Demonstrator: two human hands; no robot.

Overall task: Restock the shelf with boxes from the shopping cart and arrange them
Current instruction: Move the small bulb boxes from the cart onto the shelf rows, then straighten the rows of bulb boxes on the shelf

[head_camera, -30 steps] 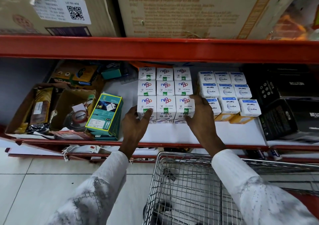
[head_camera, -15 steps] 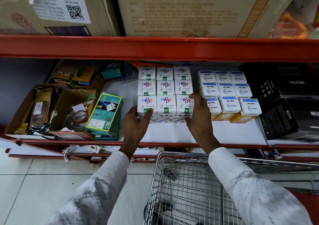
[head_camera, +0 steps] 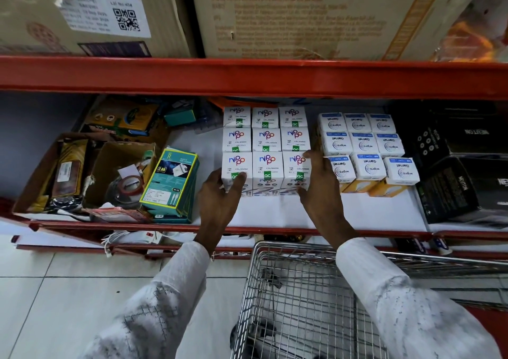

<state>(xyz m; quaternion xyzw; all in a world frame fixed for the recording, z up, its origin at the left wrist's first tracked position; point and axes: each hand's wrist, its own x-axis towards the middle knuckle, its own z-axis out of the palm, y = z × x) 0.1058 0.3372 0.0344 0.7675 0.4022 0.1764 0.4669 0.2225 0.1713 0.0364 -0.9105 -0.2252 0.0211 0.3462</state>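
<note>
Both arms reach forward over the shopping cart [head_camera: 302, 290] to the shelf [head_camera: 275, 215], the left hand [head_camera: 220, 193] and right hand [head_camera: 320, 185] pressed flat, fingers extended, against either end of the front row of nine visible Nippo boxes [head_camera: 267, 149], upright, logos facing up; possibly more sit underneath.
</note>
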